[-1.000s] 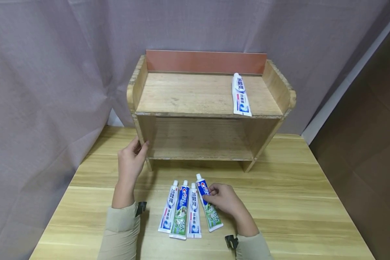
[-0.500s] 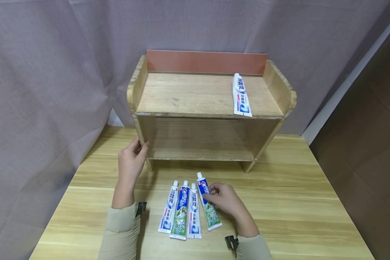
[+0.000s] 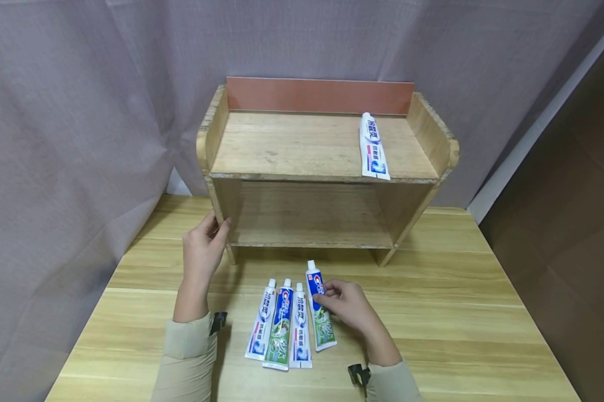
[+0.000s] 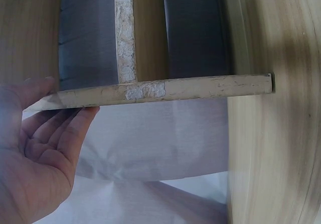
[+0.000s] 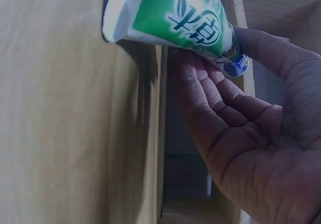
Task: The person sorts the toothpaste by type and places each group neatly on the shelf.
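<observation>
My right hand point(image 3: 349, 304) pinches a blue-and-green toothpaste tube point(image 3: 323, 321) between thumb and fingers, its cap toward the shelf. In the right wrist view the tube's green tail point(image 5: 165, 15) stands off the table. Left of it lie three more tubes side by side: a white one point(image 3: 300, 329), a blue-and-green one point(image 3: 280, 329) and another white one point(image 3: 260, 326). With thumb on one face and fingers on the other, my left hand point(image 3: 203, 245) grips the left side board point(image 4: 190, 89) of the wooden shelf point(image 3: 327, 179).
One white toothpaste tube point(image 3: 374, 148) lies on the shelf's upper board, toward the right, its tail at the front edge. A lower board point(image 3: 312, 218) spans beneath. Behind hangs a grey curtain point(image 3: 302, 39); a brown panel point(image 3: 563, 223) stands at the right of the table point(image 3: 457, 312).
The tube in my right hand has moved slightly forward and turned more upright in the head view, its tail shifting left. My left hand stays on the shelf's side.
</observation>
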`<state>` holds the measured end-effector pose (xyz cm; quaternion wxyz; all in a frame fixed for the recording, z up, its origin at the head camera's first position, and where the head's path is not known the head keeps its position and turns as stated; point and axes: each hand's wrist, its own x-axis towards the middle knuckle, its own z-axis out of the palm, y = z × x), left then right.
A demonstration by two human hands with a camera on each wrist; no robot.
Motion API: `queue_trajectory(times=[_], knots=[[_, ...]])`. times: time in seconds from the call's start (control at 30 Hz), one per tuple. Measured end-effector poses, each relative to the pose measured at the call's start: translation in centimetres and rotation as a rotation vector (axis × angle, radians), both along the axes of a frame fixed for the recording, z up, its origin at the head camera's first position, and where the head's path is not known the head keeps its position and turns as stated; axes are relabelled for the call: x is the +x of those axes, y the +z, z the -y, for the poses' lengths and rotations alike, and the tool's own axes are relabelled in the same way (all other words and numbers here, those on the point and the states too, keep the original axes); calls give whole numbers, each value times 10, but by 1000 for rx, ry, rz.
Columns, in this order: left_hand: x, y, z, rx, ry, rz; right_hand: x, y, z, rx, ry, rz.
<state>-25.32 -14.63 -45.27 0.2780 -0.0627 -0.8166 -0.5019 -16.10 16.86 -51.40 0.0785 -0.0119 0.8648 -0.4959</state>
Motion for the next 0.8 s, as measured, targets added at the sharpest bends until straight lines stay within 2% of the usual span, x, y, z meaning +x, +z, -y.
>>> queue_trajectory(times=[0.27, 0.57, 0.8], knots=[[0, 0, 0, 9, -6, 2, 0, 2, 0, -32, -42, 16], [-1, 0, 0, 13, -6, 3, 0, 8, -1, -99, -13, 3], [-1, -1, 0, 4, -2, -3, 1, 12, -2, -121, -36, 1]])
